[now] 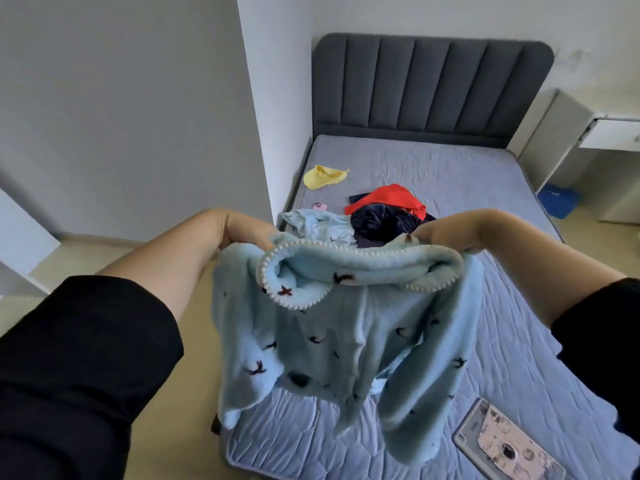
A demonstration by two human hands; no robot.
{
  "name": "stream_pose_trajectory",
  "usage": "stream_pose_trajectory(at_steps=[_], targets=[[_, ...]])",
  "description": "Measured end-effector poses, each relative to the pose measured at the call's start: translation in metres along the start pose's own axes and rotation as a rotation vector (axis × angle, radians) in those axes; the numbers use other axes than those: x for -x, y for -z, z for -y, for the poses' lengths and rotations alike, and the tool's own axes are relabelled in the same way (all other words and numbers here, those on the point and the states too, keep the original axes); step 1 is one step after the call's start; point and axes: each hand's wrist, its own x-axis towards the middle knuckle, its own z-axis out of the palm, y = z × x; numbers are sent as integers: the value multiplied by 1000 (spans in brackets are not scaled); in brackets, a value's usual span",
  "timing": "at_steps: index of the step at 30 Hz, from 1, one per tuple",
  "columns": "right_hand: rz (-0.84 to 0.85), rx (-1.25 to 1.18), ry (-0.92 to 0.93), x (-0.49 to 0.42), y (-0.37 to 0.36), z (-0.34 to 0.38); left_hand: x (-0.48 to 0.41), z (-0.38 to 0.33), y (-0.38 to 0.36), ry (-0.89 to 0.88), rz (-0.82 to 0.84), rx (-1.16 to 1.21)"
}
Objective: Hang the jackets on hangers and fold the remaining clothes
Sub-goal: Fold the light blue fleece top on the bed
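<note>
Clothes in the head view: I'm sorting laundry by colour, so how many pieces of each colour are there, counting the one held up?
Light blue: 2, the held-up top and a crumpled piece on the bed
Red: 1, the red garment
Navy: 1, the navy garment
Yellow: 1, the yellow garment
Total: 5

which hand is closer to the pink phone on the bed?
Left. The left hand, gripping the light blue jacket, is just left of the pink phone and nearer the camera; the right hand, gripping the jacket's other side, sits across the clothes pile from it.
</note>
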Motion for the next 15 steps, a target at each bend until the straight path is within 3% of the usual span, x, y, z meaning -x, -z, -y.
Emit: stream_pose_trajectory(at_steps=[3, 7, 12, 15], targets=[[-87, 126, -119, -35, -5, -18, -30, 16, 3, 122, -215, -25], [-326, 293, -251, -110, -36, -52, -110, 68, 5, 222, -635, -503], [-432, 279, -392, -212, -123, -115, -229, 168, -21, 380, -788, -670], [-566, 415, -382, -269, -163, -156, -279, 219, -34, 479, -928, -537]])
